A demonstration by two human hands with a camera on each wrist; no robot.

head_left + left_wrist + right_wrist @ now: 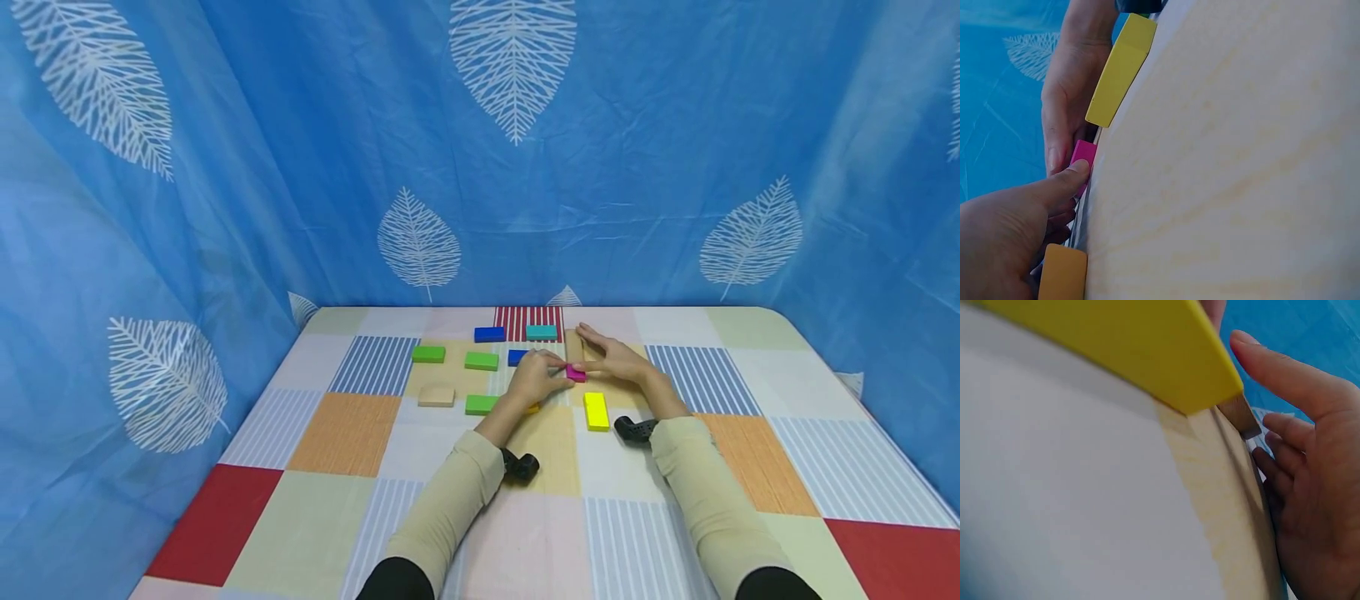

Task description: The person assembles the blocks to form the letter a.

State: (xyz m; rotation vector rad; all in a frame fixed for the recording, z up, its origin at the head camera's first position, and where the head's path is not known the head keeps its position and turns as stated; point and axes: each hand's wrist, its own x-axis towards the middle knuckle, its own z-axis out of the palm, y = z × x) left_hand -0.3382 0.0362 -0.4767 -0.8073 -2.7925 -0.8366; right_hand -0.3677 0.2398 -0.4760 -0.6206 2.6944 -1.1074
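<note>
My left hand (531, 379) pinches a small magenta block (1084, 152); in the left wrist view the thumb lies on its face. My right hand (621, 360) is just to the right, its thumb reaching toward the magenta block and its fingers extended by the far end of a plain wooden block (573, 346). In the right wrist view, that hand's thumb and fingers are apart, beside the wooden block's end (1241, 417); contact is hard to tell. A yellow block (596, 412) lies nearer me. An orange block (1063, 272) is by my left hand, mostly hidden in the head view.
Green blocks (428, 354), blue blocks (489, 334), a teal block (542, 332) and a natural wooden block (437, 396) lie to the left and behind on the patchwork tablecloth (315, 517). A blue leaf-patterned curtain (600, 208) surrounds the table's back and sides.
</note>
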